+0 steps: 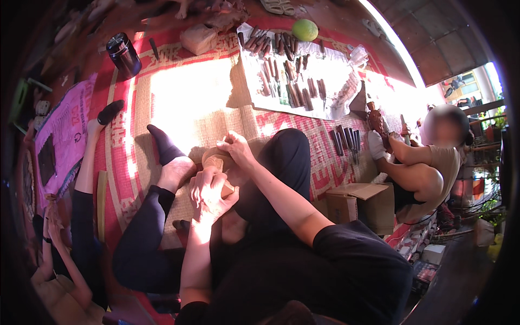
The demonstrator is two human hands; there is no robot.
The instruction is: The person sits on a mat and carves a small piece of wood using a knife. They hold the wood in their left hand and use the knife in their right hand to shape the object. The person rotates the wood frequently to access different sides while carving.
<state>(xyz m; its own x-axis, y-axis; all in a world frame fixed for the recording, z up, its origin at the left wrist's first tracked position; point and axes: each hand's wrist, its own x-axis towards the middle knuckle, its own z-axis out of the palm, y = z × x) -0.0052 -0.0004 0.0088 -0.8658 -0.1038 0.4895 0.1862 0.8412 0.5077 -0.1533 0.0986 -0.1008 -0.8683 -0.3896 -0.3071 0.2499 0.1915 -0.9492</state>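
A pale carved wooden piece [214, 160] with rounded forms sits between my bent legs. My left hand [210, 194] is wrapped over it, and a flat-cut end of the wood shows beside the thumb. At the far end of the piece is my right hand [237, 150], its fingers pinched together against the rim. Whatever thin thing those fingers may hold cannot be made out. Both hands are close together over the mat.
Chisels with dark handles [295, 92] lie in rows on a white sheet [325, 111]; several more [346, 142] lie on the patterned mat [122, 187]. A cardboard box [376, 208] stands right, near a seated person [428, 179]. Another person's hands [51, 222] show left. A dark canister [124, 57] stands far left.
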